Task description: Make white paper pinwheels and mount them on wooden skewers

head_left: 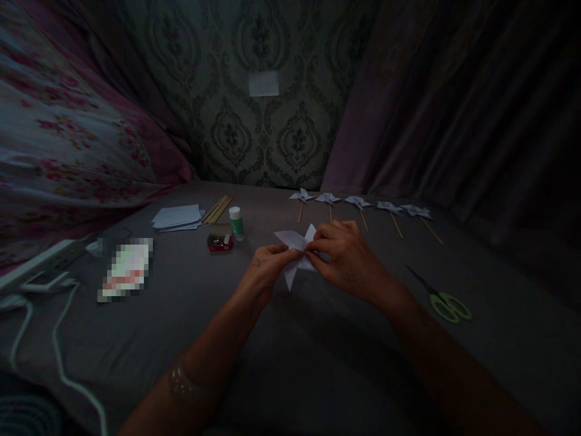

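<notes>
A white paper pinwheel (290,278) is held above the grey cloth, its pointed blades spread around the centre. My left hand (267,266) is closed on its left side, the thumb pressing near the middle. My right hand (342,254) pinches at the centre from the right; whether a pin is between those fingertips I cannot tell. A small red box (220,242) of shiny metal pins stands open to the left, beside a glue stick (236,224) with a white cap. Scissors (442,301) with green handles lie right of my right arm.
Several finished pinwheels (356,203) on sticks lie in a row at the back right. Stacked white paper (178,217) and wooden sticks (219,209) are at the back left. A power strip (49,260) with white cables and a blurred-out flat object (127,269) lie at left.
</notes>
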